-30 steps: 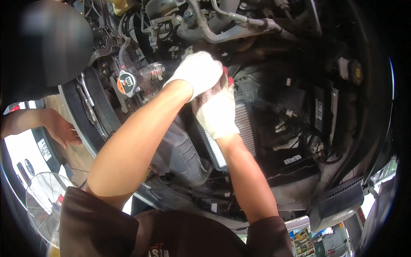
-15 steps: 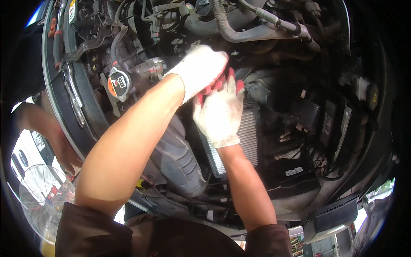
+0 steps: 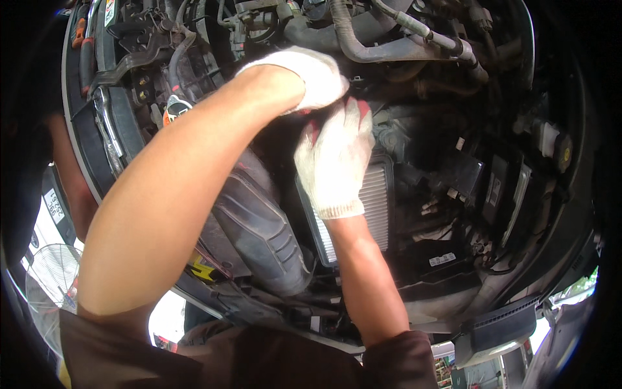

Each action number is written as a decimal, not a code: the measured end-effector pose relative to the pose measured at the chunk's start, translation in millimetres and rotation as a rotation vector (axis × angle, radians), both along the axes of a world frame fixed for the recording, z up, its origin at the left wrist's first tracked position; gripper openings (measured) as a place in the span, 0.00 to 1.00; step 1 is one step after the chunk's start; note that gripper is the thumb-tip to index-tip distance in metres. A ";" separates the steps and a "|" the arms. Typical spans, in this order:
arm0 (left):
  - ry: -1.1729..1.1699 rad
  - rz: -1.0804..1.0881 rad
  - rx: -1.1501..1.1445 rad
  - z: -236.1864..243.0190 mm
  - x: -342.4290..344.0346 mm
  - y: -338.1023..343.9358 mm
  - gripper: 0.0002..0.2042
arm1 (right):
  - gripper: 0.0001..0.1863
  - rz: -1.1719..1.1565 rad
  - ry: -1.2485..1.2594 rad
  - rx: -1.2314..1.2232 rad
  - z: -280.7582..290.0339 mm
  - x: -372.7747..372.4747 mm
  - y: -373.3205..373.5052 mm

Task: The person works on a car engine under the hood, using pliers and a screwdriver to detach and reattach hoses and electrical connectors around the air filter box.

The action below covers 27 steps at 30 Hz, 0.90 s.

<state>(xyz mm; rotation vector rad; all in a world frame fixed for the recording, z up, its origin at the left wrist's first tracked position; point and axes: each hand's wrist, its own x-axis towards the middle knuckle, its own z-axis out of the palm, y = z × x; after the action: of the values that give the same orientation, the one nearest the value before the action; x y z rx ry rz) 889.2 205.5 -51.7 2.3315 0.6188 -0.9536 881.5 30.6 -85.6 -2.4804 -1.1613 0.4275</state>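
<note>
My left hand [image 3: 314, 78], in a white work glove, bends down over the engine bay. Its fingers curl underneath, and whatever they grip is hidden by the hand. Just nearer and to the right, my right hand [image 3: 337, 159] wears a white glove with red on the finger side. Its fingers stretch forward, the thumb stands apart, and the tips reach into shadow close to the left hand. Beneath the right hand and wrist lies a pleated air filter [image 3: 376, 206] in a dark frame, partly covered. A ribbed black air duct [image 3: 262, 227] runs to its left.
A radiator cap [image 3: 176, 109] shows partly behind my left forearm. Hoses and a metal pipe [image 3: 414, 52] cross the far side. Dark boxes [image 3: 466, 175] sit at the right. Tools with orange handles [image 3: 79, 32] lie along the left edge. Another person's arm [image 3: 74, 178] and a fan [image 3: 55, 272] are at the left.
My left hand has moved slightly away and its wrist has turned over, with the elbow swinging out left, so its fingers show less. My right hand has barely moved.
</note>
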 end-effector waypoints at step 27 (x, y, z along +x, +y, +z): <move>-0.407 -0.291 0.219 -6.8 -28.0 4.6 0.19 | 0.23 -0.142 0.109 0.158 -49.2 24.2 15.5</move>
<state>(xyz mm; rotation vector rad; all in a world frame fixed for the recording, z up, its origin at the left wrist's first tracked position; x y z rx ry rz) 861.2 210.1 -58.5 2.7587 0.2302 -0.5168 905.6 46.1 -134.8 -2.3533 -0.9322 0.4087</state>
